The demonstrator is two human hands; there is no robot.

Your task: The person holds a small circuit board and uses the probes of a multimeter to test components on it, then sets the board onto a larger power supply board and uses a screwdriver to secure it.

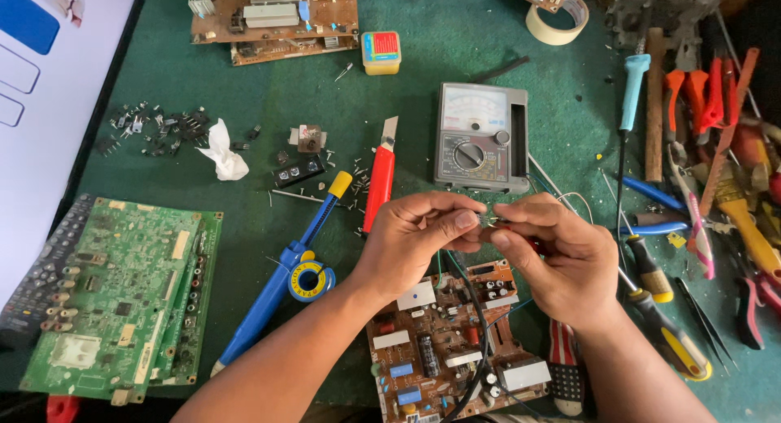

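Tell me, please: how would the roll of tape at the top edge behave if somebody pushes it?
The roll of tape lies flat on the green mat, so it would probably slide, not roll. Its hollow ring shape suggests it is light.

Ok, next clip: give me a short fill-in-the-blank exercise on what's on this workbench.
1. The left hand and right hand pinch one small ____ between their fingertips.
2. Under both hands lies a ____ circuit board.
3. The analog multimeter sits to the right of a utility knife with a ____ handle.
4. The solder spool rests against a ____ desoldering pump.

Missing words: component; brown; red; blue
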